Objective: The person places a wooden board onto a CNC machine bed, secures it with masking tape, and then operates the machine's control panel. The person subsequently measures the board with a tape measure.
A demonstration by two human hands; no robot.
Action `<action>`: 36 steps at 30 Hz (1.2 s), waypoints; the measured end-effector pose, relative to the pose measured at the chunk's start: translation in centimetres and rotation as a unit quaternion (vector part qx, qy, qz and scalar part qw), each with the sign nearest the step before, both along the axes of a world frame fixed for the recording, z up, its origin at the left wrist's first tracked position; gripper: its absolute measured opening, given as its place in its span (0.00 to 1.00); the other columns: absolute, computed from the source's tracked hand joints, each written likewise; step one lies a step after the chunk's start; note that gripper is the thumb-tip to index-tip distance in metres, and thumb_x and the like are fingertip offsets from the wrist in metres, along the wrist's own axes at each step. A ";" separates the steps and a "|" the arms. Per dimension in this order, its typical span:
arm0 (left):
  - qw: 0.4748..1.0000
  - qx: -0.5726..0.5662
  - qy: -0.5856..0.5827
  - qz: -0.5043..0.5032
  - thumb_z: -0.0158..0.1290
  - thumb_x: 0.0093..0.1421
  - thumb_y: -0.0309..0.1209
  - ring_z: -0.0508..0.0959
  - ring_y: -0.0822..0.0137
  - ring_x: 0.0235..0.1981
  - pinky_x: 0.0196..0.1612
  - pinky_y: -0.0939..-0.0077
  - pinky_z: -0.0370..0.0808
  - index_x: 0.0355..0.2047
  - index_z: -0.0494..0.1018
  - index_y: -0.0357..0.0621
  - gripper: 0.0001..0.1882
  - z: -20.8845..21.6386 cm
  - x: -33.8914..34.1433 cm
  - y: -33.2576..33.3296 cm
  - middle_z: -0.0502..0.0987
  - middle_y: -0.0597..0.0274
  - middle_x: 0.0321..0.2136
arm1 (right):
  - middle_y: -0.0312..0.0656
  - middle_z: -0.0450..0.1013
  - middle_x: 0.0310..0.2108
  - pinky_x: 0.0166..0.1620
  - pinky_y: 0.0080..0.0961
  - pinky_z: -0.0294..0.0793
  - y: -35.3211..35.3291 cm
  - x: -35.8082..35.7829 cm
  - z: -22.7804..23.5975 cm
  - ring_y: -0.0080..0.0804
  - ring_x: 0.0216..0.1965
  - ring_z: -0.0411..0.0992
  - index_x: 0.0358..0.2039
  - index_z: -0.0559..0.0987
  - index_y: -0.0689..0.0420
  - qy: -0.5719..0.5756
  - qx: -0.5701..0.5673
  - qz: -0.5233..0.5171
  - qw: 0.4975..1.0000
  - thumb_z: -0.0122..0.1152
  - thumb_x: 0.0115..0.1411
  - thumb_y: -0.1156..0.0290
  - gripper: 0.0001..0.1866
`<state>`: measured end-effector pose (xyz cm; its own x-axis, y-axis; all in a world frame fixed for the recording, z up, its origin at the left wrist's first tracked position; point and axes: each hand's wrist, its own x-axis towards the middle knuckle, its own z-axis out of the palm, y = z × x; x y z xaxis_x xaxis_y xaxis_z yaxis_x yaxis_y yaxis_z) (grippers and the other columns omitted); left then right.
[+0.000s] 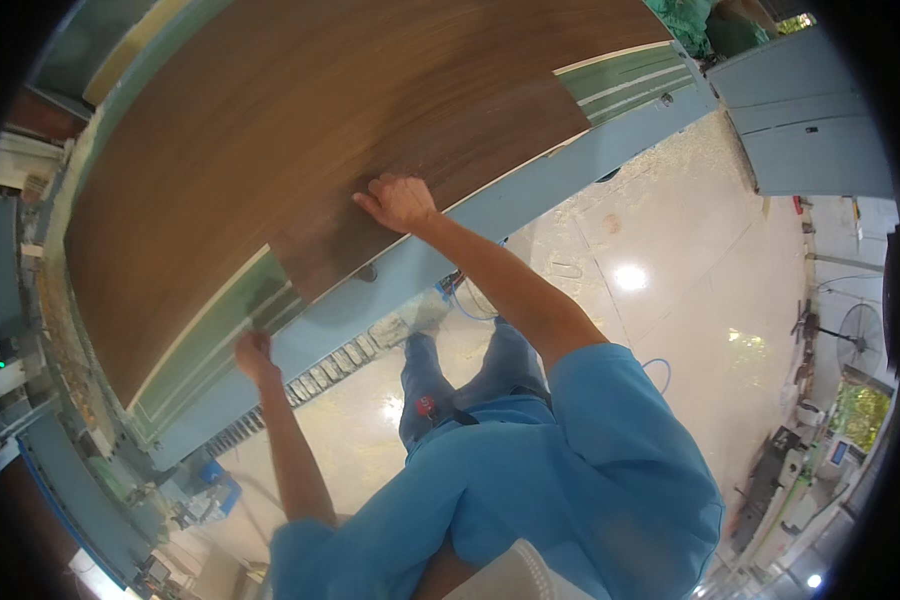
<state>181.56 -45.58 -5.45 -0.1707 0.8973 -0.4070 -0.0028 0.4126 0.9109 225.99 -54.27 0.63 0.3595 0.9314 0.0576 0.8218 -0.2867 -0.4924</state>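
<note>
While standing at green-topped desk (195, 350), see brown panel (300, 140) flat on top, running close to blue front edge (530, 195). Have right grip (398, 203) curled over panel's near part; can't tell from this angle if clenched on anything. Have left grip (254, 352) bunched at desk's front-left, beside blue edge, off panel; can't tell whether grasping anything.

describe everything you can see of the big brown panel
The brown panel looks like wood or wood-effect sheet, finely grained. It lies flat on a green bed, its near edge pale. A darker section extends to the blue-grey rail; whether it is separate is unclear. The right hand is over that section, contact unclear.
</note>
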 end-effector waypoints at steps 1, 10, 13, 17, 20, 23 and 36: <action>1.000 0.019 -0.017 0.001 0.55 0.66 0.34 0.78 0.67 0.30 0.35 0.72 0.79 0.38 0.73 0.42 0.08 -0.1 0.5 -3.0 0.77 0.59 0.29 | 0.48 0.78 0.34 0.38 0.42 0.79 -0.7 0.3 0.5 0.48 0.35 0.78 0.32 0.82 0.54 0.036 0.009 -0.006 0.999 0.52 0.68 0.48 0.22; 0.922 -0.098 0.115 -0.356 0.52 0.68 0.33 0.79 0.70 0.34 0.38 0.73 0.76 0.40 0.77 0.38 0.10 -0.1 22.2 -33.1 0.80 0.60 0.34 | 0.49 0.75 0.27 0.36 0.43 0.74 -25.8 8.1 -3.3 0.52 0.32 0.75 0.31 0.80 0.60 0.237 0.149 -0.074 0.957 0.58 0.66 0.62 0.14; 0.813 0.021 0.118 -0.570 0.55 0.66 0.37 0.81 0.58 0.43 0.48 0.65 0.75 0.46 0.76 0.38 0.15 2.7 35.1 -37.6 0.81 0.52 0.39 | 0.53 0.79 0.34 0.39 0.42 0.76 -39.9 12.8 -7.8 0.54 0.36 0.77 0.37 0.82 0.61 0.318 -0.013 -0.253 0.914 0.58 0.66 0.64 0.13; 0.666 0.152 0.142 -0.716 0.58 0.63 0.39 0.81 0.53 0.48 0.50 0.63 0.76 0.49 0.75 0.41 0.19 7.5 49.3 -38.4 0.81 0.51 0.43 | 0.44 0.79 0.30 0.35 0.30 0.76 -59.2 20.3 -9.2 0.28 0.30 0.76 0.44 0.82 0.61 0.272 -0.070 -0.424 0.861 0.54 0.66 0.68 0.13; 0.668 0.256 0.158 -0.681 0.59 0.62 0.37 0.79 0.50 0.50 0.52 0.60 0.75 0.50 0.75 0.41 0.19 9.4 56.7 -36.7 0.79 0.50 0.47 | 0.39 0.80 0.31 0.30 0.23 0.73 -69.9 24.4 -6.7 0.22 0.28 0.75 0.42 0.82 0.60 0.280 0.120 -0.576 0.759 0.49 0.72 0.63 0.16; 0.697 0.312 0.181 -0.620 0.59 0.62 0.37 0.78 0.51 0.51 0.53 0.59 0.75 0.50 0.74 0.42 0.19 9.8 61.7 -35.3 0.78 0.49 0.49 | 0.37 0.73 0.23 0.26 0.21 0.69 -75.9 26.6 -3.0 0.21 0.23 0.69 0.35 0.81 0.62 0.187 0.152 -0.658 0.713 0.51 0.72 0.55 0.22; 0.711 -0.508 -0.154 -0.462 0.41 0.68 0.61 0.71 0.57 0.59 0.64 0.63 0.63 0.59 0.72 0.44 0.36 4.6 79.5 -55.7 0.73 0.55 0.59 | 0.54 0.67 0.65 0.66 0.43 0.63 -62.8 41.1 10.6 0.51 0.66 0.65 0.64 0.72 0.59 0.156 0.194 -0.333 0.909 0.50 0.70 0.61 0.25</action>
<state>261.07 -101.24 -0.90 0.5379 -0.2144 -0.8153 0.5614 0.8126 0.1567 267.08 -117.05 11.18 0.8922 0.4318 0.1327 0.3310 -0.4250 -0.8425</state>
